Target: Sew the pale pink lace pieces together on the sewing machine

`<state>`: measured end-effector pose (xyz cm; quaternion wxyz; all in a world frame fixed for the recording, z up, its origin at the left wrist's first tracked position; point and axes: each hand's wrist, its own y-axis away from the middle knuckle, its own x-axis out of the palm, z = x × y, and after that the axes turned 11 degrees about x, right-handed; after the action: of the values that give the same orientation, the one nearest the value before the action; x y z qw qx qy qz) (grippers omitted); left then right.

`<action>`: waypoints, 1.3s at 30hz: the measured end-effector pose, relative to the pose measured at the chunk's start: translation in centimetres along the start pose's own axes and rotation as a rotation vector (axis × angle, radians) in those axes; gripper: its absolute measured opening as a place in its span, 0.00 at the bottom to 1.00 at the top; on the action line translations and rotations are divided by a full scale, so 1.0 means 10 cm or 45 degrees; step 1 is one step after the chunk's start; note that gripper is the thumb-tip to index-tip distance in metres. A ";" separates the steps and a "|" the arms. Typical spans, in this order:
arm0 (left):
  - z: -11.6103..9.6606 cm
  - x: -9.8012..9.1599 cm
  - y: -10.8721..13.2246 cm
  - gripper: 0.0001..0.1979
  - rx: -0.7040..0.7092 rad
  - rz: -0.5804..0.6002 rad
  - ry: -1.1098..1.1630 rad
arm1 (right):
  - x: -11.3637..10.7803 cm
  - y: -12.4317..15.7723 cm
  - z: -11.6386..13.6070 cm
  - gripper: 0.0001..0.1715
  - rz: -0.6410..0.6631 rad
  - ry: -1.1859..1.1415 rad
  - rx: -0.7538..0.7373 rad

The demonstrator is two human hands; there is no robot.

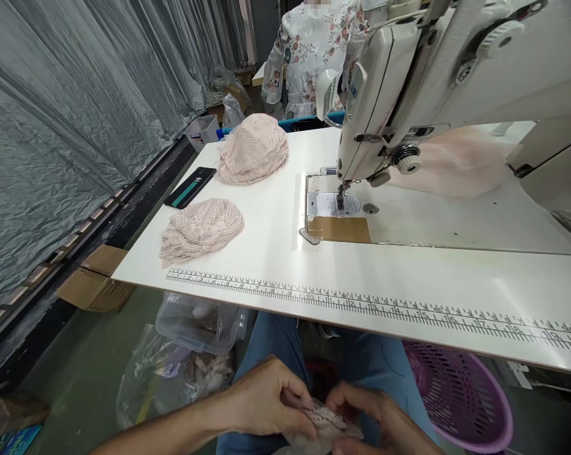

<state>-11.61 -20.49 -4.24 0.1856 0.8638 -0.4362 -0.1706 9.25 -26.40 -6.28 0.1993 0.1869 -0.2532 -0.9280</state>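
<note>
At six o'clock, just before the desk [276, 235], the left hand [267, 401] and the right hand [382, 417] are pinching pale lace cloth [327, 422] between their fingers; seeming light, soft, delicate, it is needing gentle holding by edges.

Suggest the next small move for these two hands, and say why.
Perhaps ease the right hand slightly outward while the left hand holds its grip, to flatten the pale cloth: it looks bunched between both hands, above the lap.
</note>
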 end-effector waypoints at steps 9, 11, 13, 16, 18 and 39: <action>0.00 0.03 -0.04 0.14 -0.039 0.031 0.028 | 0.05 -0.07 -0.11 0.10 0.004 -0.013 -0.123; -0.01 0.02 -0.05 0.13 -0.028 0.020 0.036 | 0.04 -0.08 -0.11 0.14 0.022 -0.041 -0.110; -0.03 0.02 -0.05 0.14 -0.012 0.007 0.068 | 0.03 -0.08 -0.09 0.18 -0.011 -0.084 -0.086; -0.03 0.01 -0.04 0.23 -0.003 0.019 0.121 | 0.00 -0.07 -0.07 0.19 -0.018 -0.135 -0.045; -0.01 0.02 -0.03 0.23 -0.042 0.041 0.179 | -0.01 -0.07 -0.06 0.19 0.025 -0.166 -0.002; 0.03 0.01 -0.06 0.29 -0.166 0.135 0.342 | -0.01 -0.06 -0.09 0.22 0.200 -0.365 0.072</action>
<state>-11.26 -20.33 -4.85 0.3067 0.8407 -0.4405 -0.0716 9.63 -26.26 -7.29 0.2277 0.0378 -0.3187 -0.9193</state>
